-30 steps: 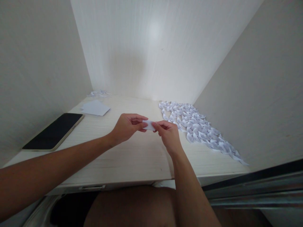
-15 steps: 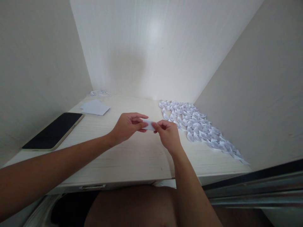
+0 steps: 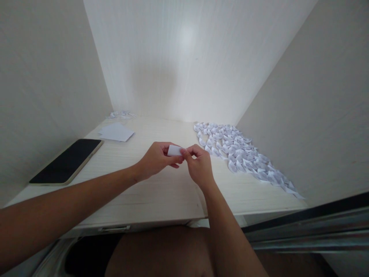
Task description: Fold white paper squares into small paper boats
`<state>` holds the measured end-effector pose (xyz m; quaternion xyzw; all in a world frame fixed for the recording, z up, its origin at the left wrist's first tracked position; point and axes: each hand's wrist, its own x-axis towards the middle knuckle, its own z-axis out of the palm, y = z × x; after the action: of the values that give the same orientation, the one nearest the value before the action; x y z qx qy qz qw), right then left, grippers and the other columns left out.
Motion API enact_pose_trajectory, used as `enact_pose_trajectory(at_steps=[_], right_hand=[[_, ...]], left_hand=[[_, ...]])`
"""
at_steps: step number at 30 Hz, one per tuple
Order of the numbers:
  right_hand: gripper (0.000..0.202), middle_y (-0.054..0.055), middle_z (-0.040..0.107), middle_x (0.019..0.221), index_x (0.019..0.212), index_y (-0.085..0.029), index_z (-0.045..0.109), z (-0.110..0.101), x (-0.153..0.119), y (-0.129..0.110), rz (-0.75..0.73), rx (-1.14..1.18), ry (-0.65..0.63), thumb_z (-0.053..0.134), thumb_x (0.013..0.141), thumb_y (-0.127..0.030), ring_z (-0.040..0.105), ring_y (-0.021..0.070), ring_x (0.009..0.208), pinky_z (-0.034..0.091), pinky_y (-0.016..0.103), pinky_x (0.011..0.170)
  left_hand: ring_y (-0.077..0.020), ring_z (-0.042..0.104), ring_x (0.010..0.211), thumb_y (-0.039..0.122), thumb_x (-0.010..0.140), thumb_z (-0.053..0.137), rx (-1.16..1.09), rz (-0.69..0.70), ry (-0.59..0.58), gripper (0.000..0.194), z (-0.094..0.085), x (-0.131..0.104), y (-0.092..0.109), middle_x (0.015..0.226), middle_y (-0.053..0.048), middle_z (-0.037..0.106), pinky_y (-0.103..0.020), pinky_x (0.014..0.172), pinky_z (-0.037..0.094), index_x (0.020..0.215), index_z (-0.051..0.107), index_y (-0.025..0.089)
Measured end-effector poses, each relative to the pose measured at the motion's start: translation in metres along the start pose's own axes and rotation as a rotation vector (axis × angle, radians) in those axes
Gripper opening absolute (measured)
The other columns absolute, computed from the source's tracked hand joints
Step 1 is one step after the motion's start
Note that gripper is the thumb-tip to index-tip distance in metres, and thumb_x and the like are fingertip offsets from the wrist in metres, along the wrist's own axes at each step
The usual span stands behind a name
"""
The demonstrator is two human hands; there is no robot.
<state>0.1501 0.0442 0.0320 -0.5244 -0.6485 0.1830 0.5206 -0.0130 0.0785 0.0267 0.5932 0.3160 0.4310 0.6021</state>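
A small white piece of paper (image 3: 174, 150), which looks folded, is held up between my two hands over the desk. My left hand (image 3: 155, 159) grips it from the left, with the fingers behind it and the thumb below. At its right end, my right hand (image 3: 199, 163) pinches it between thumb and forefinger. To the right lies a long chain of folded white paper (image 3: 240, 154), its pointed links overlapping in several rows.
On the left of the white desk (image 3: 161, 200) lie a dark-screened phone (image 3: 67, 161) and a few flat sheets of paper (image 3: 117, 132). Thin paper scraps (image 3: 121, 114) sit in the back left corner. Panels rise at the left, back and right.
The piece of paper has tilted up and shows more of its face. My right hand has shifted slightly left, closer to my left hand, whose thumb has moved lower.
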Motion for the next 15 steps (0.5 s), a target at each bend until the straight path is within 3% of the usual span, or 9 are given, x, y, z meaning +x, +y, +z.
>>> enact_pose_trajectory(at_steps=[8,15], right_hand=[[0.025,0.001,0.063,0.072,0.072,-0.022,0.057,0.0106,-0.0057,-0.0051,-0.016,-0.05,0.017,0.057,0.095,-0.03,0.057,0.0173,0.073,0.041,0.03,0.069],[0.025,0.0,0.058,0.068,0.068,-0.022,0.052,0.0042,-0.0016,-0.0035,-0.09,-0.183,0.023,0.057,0.092,-0.027,0.053,0.0171,0.069,0.037,0.03,0.067]], left_hand=[[-0.0186,0.073,0.066,0.029,0.059,0.095,-0.032,0.004,0.08,0.053,0.0009,0.0009,0.0029,0.079,-0.006,0.077,-0.032,0.063,0.064,0.103,0.074,0.01],[-0.021,0.075,0.069,0.031,0.058,0.096,-0.061,-0.086,0.042,0.056,-0.0013,0.0013,0.0016,0.08,-0.009,0.079,-0.035,0.067,0.066,0.105,0.073,0.011]])
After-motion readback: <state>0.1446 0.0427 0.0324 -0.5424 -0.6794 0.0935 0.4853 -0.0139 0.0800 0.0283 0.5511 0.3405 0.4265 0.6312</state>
